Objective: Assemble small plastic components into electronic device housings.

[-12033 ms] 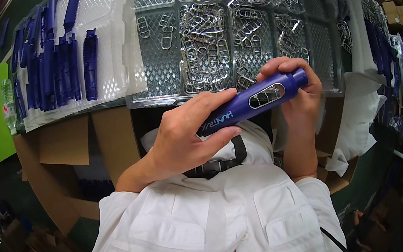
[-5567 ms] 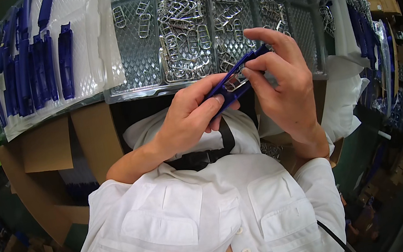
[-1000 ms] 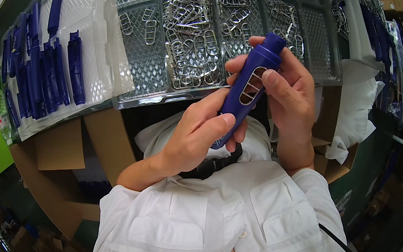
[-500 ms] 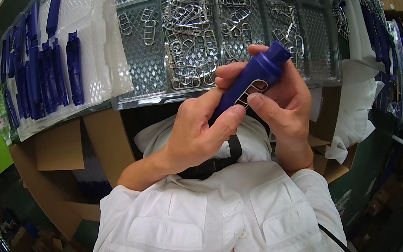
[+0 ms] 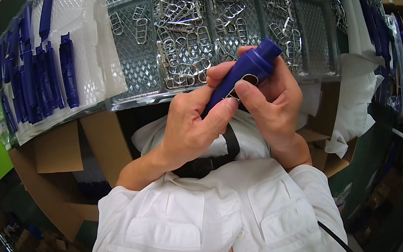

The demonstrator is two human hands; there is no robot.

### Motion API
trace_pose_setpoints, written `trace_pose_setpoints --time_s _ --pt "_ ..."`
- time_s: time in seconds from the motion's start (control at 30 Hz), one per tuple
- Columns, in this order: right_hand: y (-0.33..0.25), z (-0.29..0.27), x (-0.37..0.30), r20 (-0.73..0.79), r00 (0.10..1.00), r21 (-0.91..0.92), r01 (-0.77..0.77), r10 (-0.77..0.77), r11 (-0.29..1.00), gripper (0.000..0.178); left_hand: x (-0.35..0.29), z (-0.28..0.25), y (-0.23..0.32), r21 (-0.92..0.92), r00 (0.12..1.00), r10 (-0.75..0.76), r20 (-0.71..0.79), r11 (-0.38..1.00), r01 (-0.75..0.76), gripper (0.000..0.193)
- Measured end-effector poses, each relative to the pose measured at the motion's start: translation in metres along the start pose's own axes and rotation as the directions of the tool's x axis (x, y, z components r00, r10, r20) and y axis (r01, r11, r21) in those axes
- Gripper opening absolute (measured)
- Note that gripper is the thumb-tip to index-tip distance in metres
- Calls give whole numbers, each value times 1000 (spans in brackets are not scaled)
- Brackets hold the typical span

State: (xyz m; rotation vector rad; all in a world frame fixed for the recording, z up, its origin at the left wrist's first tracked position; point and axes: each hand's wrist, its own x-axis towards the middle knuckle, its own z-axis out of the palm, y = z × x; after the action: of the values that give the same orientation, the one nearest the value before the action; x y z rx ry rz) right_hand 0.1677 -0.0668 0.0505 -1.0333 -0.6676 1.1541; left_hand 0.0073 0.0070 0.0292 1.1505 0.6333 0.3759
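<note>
A dark blue plastic tube-shaped housing (image 5: 260, 59) with a stepped, narrower end is held tilted in front of my chest, that end up and to the right. My left hand (image 5: 187, 120) is closed around its lower part, thumb on the near side. My right hand (image 5: 278, 108) cradles the upper part from behind, its thumb pressing on a shiny metal frame (image 5: 251, 75) at the oblong openings in the housing's side. Part of the frame is covered by both thumbs. Similar looped metal frames (image 5: 186, 54) lie heaped in the tray just beyond.
A clear compartmented plastic tray (image 5: 138, 67) spans the table's middle. Left of it, several long blue plastic parts (image 5: 69, 70) rest on white foam sheeting (image 5: 91, 75). Open cardboard boxes stand below, left (image 5: 46, 195) and right (image 5: 332, 105). White foam wrap (image 5: 351, 102) hangs at right.
My right thumb has shifted along the metal frame and now covers more of it. The housing stays in both hands; the whole view has shifted slightly.
</note>
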Motion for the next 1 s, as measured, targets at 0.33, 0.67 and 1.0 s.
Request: trace_pose_setpoints --time_s 0.33,0.67,1.0 --pt "4 0 6 -31 997 -223 64 -73 973 42 7 3 -1 -138 999 -21 -30 990 17 33" --pt "3 10 3 -56 996 -175 58 -69 983 45 4 -1 4 -90 999 -34 18 995 36 37" --pt "-1 7 5 -47 998 -145 32 -39 989 57 5 -5 3 -168 990 -89 108 980 107 62"
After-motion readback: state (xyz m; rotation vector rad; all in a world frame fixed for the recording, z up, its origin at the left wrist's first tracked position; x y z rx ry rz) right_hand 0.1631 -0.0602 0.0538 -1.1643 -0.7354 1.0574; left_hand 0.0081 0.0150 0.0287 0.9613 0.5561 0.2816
